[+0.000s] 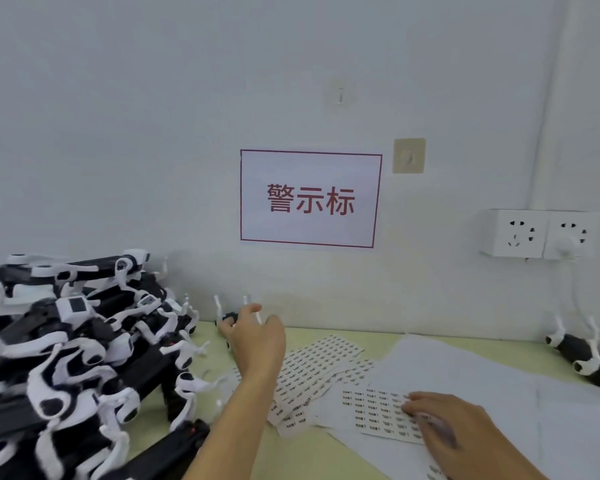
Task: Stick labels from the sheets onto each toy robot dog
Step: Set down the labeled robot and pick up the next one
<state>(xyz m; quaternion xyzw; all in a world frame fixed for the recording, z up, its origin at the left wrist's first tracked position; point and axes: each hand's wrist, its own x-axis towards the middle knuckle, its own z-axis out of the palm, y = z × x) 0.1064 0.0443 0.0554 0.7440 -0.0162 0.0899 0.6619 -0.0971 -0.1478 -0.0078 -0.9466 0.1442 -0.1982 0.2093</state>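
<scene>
A black-and-white toy robot dog lies on its back against the wall, legs up. My left hand reaches across the table and curls its thumb and fingers round it. My right hand rests its bent fingertips on a label sheet with rows of small printed labels; whether a label is lifted I cannot tell. More label sheets lie fanned out beneath my left wrist. A big pile of toy robot dogs fills the left side. Another toy robot dog lies at the far right.
Blank white backing paper covers the right part of the pale green table. On the wall behind are a red-framed sign and a double socket box with a cable hanging down towards the right-hand dog.
</scene>
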